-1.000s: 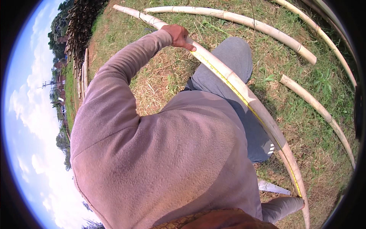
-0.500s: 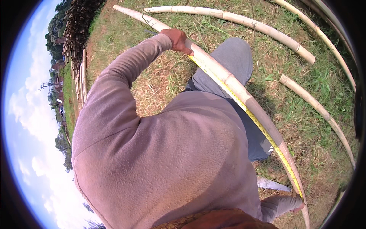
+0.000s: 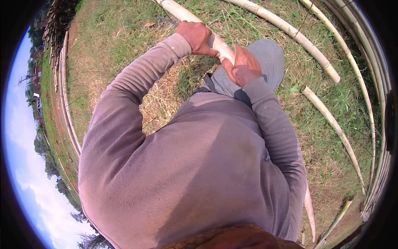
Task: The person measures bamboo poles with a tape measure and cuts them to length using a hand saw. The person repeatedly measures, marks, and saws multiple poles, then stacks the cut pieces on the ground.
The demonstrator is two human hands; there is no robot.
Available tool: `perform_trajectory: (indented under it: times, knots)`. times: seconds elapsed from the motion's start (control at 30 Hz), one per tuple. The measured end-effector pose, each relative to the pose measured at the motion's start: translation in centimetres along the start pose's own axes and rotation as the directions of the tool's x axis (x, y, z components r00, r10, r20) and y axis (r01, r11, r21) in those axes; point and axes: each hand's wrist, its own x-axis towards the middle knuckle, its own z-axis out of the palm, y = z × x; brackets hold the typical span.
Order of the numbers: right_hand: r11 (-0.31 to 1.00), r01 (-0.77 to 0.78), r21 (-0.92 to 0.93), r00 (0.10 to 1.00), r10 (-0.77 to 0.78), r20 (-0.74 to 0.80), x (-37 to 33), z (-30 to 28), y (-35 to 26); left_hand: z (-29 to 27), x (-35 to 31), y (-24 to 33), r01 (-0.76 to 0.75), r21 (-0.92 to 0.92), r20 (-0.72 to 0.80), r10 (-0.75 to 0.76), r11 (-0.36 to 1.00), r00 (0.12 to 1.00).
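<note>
At the far left, blue sky (image 3: 18, 137) with white cloud curves along the rim, edged by dark trees (image 3: 41, 145). In the upper left, a heap of stacked poles (image 3: 56, 25) stands beyond the grass (image 3: 116, 45), and long pale poles (image 3: 65, 95) lie below it, running down the frame. A thin dark bar (image 3: 167, 20) pokes out at top centre-left, just beside the left hand.

The person's mauve sweater (image 3: 199, 166) fills the middle and bottom, blocking the ground behind it; brown material (image 3: 232, 238) covers the lower edge. At upper centre, a thick pale bamboo pole (image 3: 180, 10) slants from the top edge down to the right. The left hand (image 3: 197, 37) is wrapped over it. The right hand (image 3: 245, 66) lies against the same pole, fingers bent, its thumb close to the left fingertips; whether it grips the pole or pinches something small, I cannot tell. The two hands hide part of the pole.

Beside the right hand is a knee in grey trousers (image 3: 271, 58). A tapering pale length (image 3: 309, 211) shows at lower right, beside the sleeve. Further right, on grass, lie a thick cut pole (image 3: 290, 31), a shorter pole (image 3: 331, 120), a greenish pole (image 3: 338, 220) and a slender yellowish pole (image 3: 352, 58). Many more poles (image 3: 375, 70) crowd the right rim.
</note>
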Motion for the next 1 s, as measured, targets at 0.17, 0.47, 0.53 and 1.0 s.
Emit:
perform_trajectory:
  times: [0.17, 0.47, 0.53, 1.0]
  knots:
    - [0.958, -0.216, -0.188, 0.908, 0.268, 0.322, 3.9, 1.0, -2.1, 2.7, -1.2, -1.6, -0.037, -0.050, -0.064, 0.034, 0.998, 0.997]
    - [0.953, -0.219, -0.211, 0.899, 0.281, 0.337, 4.4, 2.3, -3.1, 6.1, -2.7, -3.0, -0.117, -0.247, -0.406, 0.007, 0.962, 0.914]
    - [0.973, -0.207, -0.099, 0.907, 0.229, 0.353, 4.3, 1.6, -1.8, 7.3, -4.5, -3.3, -0.169, -0.342, -0.469, -0.012, 0.924, 0.883]
    - [0.910, -0.368, 0.192, 0.860, 0.255, 0.443, 1.4, -13.0, 7.3, -0.6, 3.4, 4.3, -0.667, -0.108, -0.869, 0.256, 0.737, 0.423]
